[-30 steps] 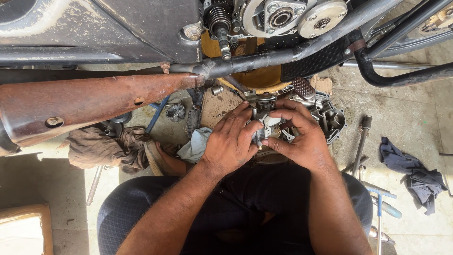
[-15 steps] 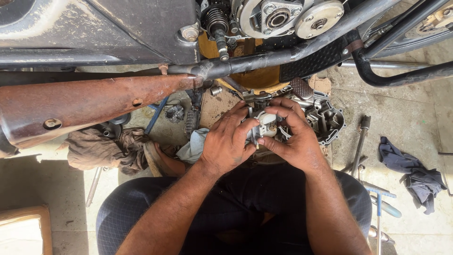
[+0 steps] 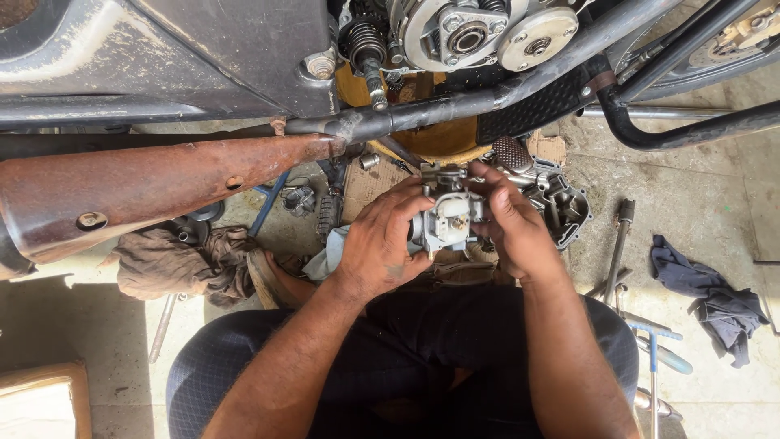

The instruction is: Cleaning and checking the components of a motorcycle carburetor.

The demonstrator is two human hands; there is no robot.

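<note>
While forearms converge from 6 o'clock, left hand and right hand both clamp the grey carburetor, fingers curled.

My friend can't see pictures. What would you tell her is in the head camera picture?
Two bare hands, left hand and right hand, hold a small grey metal engine part between them above the person's lap. Above it lie a long rusty brown exhaust pipe and a motorbike's black metal frame tube; a dark blue rag lies on the concrete floor.
</note>
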